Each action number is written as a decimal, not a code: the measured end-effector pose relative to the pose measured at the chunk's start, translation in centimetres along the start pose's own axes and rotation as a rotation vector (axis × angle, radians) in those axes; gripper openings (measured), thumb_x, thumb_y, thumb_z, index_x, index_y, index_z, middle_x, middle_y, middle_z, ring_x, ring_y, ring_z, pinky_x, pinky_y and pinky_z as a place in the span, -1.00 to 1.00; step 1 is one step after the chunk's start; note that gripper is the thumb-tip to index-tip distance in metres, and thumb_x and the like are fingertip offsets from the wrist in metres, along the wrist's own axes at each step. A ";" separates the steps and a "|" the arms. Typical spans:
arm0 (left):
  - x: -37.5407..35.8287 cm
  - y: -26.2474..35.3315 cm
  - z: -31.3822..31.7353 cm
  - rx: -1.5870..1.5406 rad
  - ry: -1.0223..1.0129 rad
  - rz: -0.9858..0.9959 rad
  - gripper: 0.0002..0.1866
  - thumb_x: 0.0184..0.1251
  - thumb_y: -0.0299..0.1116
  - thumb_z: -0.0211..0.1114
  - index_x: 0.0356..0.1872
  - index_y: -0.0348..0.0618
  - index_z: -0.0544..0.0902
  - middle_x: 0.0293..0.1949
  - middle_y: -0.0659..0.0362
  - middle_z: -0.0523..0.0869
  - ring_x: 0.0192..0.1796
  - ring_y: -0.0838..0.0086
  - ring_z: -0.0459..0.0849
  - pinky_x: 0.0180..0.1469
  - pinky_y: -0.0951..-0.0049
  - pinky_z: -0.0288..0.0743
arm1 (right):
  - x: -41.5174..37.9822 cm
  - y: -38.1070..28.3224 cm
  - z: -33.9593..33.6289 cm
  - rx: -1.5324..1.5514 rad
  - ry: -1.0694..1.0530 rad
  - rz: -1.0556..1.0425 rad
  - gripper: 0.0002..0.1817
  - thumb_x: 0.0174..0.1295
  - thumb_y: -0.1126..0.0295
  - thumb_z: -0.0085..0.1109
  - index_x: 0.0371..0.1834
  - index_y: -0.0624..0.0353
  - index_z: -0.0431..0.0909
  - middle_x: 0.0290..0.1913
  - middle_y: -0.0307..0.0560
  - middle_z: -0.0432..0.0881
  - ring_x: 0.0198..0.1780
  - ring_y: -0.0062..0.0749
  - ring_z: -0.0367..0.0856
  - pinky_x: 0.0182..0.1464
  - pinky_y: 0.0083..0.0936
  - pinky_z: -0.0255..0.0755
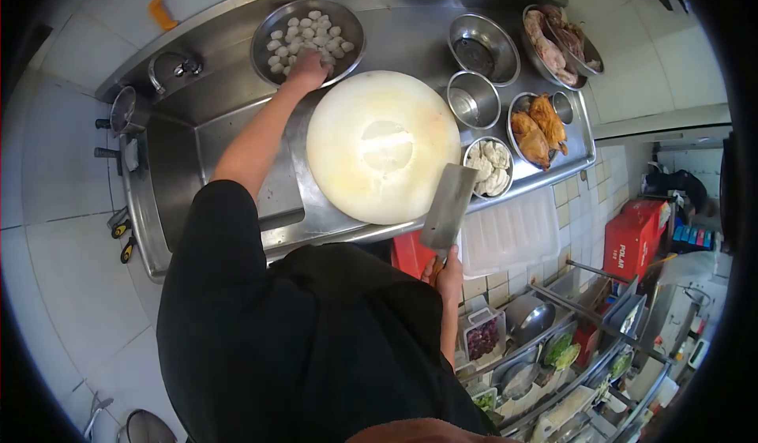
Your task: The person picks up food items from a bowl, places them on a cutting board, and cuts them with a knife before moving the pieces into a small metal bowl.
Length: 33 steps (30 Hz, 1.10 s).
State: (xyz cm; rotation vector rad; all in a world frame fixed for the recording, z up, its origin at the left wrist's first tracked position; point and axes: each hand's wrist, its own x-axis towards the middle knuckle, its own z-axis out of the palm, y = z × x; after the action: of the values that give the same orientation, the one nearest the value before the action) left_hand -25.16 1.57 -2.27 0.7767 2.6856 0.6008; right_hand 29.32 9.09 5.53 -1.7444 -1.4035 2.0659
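Note:
My left hand [308, 70] reaches into a steel bowl [347, 26] holding several white balls [296, 36]; its fingers curl down among them, and whether it grips one is hidden. At the counter's front edge my right hand [448, 273] grips the handle of a cleaver [448, 206], whose broad blade points up beside the round white chopping block [382, 147]. The block's top is bare.
Right of the block stand a bowl of pale pieces [489, 166], two empty steel pots [472, 99], a tray of roast poultry [538, 127] and a tray of raw meat [557, 44]. A sink [170, 159] lies left. Shelves of containers and vegetables [553, 348] sit below right.

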 end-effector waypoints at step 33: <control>6.0 -1.9 0.4 -0.297 -0.182 0.199 -0.37 0.03 -0.19 0.55 0.20 -0.16 0.68 0.04 -0.13 0.77 0.10 0.12 0.76 0.17 0.21 0.58 | 1.0 -2.9 6.2 -0.187 0.080 -0.034 -0.12 0.58 -0.30 -0.38 -0.71 0.20 0.47 -0.79 -0.08 0.40 -0.75 -0.37 0.35 -0.63 -0.43 0.22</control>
State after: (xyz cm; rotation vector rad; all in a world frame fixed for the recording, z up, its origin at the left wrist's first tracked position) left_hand -30.71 3.56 -4.40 0.9667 2.3020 0.9039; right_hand 22.55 7.80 6.26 -1.8333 -1.6363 1.8797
